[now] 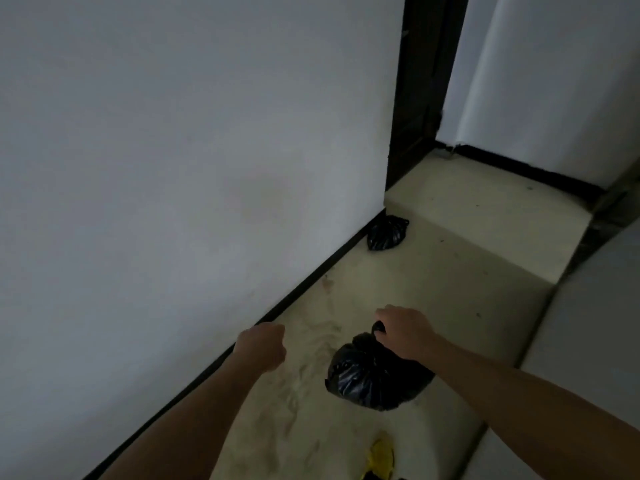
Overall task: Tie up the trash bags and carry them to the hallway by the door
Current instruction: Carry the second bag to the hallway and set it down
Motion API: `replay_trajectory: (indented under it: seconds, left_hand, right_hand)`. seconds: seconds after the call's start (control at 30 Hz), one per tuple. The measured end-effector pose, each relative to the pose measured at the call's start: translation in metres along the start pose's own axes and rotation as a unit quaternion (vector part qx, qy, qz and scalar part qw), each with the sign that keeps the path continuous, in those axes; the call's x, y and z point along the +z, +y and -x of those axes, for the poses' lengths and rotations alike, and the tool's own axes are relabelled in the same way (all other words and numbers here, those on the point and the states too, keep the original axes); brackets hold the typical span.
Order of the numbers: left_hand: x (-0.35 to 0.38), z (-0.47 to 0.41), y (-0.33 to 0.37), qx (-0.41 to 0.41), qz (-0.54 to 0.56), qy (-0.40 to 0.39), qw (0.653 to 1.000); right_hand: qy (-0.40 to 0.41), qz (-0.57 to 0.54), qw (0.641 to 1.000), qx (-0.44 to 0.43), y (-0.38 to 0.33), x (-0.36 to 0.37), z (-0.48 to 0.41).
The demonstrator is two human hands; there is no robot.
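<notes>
A dim corridor is seen, and a crinkled black plastic trash bag (367, 375) is gripped at its knotted neck by the right hand (403, 332), the fingers curled over the top of the knot. The bulging body of the bag is seen below the wrist, over the pale cream floor (450, 289); whether the floor is touched by it cannot be told. The left hand (263, 346) is held out beside it, well apart from the bag, its fingers curled into a fist with nothing seen in it.

Further ahead, a second tied black plastic trash bag (386, 233) is set down on the floor, tucked against the black skirting strip (294, 285) at the foot of the plain white wall (173, 168), just at the wall's corner. Beyond that corner a dark door frame (419, 81) is seen. At the bottom edge, a blurred yellow object (381, 453) is caught on the floor; what it is cannot be made out.
</notes>
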State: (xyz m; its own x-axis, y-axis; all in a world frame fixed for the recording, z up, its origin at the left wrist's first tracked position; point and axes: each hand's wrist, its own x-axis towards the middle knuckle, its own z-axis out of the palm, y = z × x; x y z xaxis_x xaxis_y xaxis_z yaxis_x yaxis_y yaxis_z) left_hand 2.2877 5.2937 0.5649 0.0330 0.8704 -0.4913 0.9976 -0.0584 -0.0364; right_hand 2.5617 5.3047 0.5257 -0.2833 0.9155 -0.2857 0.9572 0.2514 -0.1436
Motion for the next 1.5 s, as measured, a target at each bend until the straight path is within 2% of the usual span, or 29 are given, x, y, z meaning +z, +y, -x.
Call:
replay_trajectory:
  seconds: [0.13, 0.3, 0.57, 0.8, 0.93, 1.2, 1.37, 1.5]
  left_hand:
    - [-0.041, -0.083, 0.023, 0.000, 0.046, -0.001, 0.999]
    - [-0.075, -0.183, 0.046, 0.018, 0.065, -0.017, 0.998]
    - [-0.114, -0.380, 0.065, 0.020, 0.118, -0.046, 0.992]
    - [-0.158, -0.478, 0.076, -0.013, 0.143, -0.073, 0.987]
    - [-0.170, -0.520, 0.077, -0.073, 0.185, -0.062, 0.978]
    - [-0.123, -0.593, 0.110, -0.272, 0.298, -0.046, 0.914]
    - [-0.066, -0.627, 0.149, -0.306, 0.316, -0.069, 0.895]
    - [-0.012, -0.656, 0.172, -0.324, 0.319, -0.070, 0.888]
  right_hand:
    - [-0.011, -0.014, 1.000, 0.009, 0.056, -0.028, -0.076]
    - [-0.042, 0.019, 0.999, 0.001, 0.121, -0.058, -0.173]
    - [-0.086, 0.061, 0.994, 0.004, 0.205, -0.067, -0.345]
    - [-0.108, 0.074, 0.990, -0.045, 0.248, -0.098, -0.471]
    - [-0.143, 0.091, 0.981, -0.091, 0.265, -0.096, -0.540]
    - [-0.213, 0.156, 0.938, -0.225, 0.304, -0.043, -0.680]
    - [-0.228, 0.194, 0.913, -0.276, 0.319, 0.010, -0.750]
    - [-0.215, 0.184, 0.919, -0.274, 0.328, 0.063, -0.796]
